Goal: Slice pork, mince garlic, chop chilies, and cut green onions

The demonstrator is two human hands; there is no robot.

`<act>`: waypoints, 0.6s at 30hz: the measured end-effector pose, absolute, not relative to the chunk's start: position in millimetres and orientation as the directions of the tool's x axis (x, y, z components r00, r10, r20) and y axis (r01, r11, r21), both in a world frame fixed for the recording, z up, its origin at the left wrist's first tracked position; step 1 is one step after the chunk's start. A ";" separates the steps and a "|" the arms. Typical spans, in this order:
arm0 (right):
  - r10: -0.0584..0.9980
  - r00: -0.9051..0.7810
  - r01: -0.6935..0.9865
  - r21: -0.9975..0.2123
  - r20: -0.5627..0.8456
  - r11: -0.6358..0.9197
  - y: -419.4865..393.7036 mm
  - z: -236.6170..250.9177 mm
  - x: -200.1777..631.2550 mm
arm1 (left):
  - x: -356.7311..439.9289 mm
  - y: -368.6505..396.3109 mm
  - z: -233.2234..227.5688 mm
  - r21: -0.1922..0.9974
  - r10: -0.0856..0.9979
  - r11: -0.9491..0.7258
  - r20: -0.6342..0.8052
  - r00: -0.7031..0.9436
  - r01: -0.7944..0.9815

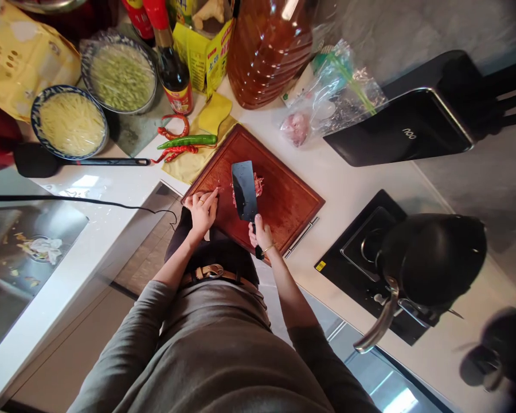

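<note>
Pink-red chopped meat (259, 184) | ahead of right grip (261, 234), grasping dark rectangular metal cleaver (243, 186) | left grip (203, 209) unclenched, on reddish-brown wooden board (288, 209)

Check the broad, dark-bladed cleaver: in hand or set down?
In hand: the bare right hand grips the cleaver by its black handle.

Pale lettering on the black holder (395, 129) read approximately "noo". The yellow carton (202, 60) bore printed Chinese characters, one of which appeared to be "上"; its smaller lines were illegible. The dark sauce bottle (175, 77) carried a red and yellow label (179, 98) whose wording could not be resolved. A yellow sticker (320, 265) on the black cooktop (341, 267) showed marks too small to read.
</note>
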State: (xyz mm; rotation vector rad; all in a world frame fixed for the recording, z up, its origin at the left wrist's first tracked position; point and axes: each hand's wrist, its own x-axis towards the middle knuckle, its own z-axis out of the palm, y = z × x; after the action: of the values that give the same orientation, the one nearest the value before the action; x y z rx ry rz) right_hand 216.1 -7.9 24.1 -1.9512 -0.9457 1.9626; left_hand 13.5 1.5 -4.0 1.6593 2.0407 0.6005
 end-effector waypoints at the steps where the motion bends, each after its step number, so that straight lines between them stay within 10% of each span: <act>1: 0.544 -0.131 0.203 -0.560 -0.829 -0.803 -2.4 23.2 217.8 | 10.0 0.0 -1.6 0.579 0.980 0.187 -0.057 -0.189 0.793; 9: 0.500 -0.213 -0.015 -0.508 -0.840 -0.861 9.9 23.6 231.3 | 2.5 5.9 8.7 0.564 0.980 0.199 -0.107 -0.168 0.801; 18: 0.638 0.009 -0.062 -0.637 -0.770 -0.768 -9.7 40.1 234.7 | 20.3 49.4 21.4 0.597 0.971 -0.121 -0.093 0.219 0.793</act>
State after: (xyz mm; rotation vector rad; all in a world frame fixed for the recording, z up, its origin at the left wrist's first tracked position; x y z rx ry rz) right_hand 234.7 -9.7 40.1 -1.7874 -0.5902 1.8111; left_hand 20.3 49.4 21.4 1.9652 1.6224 0.4373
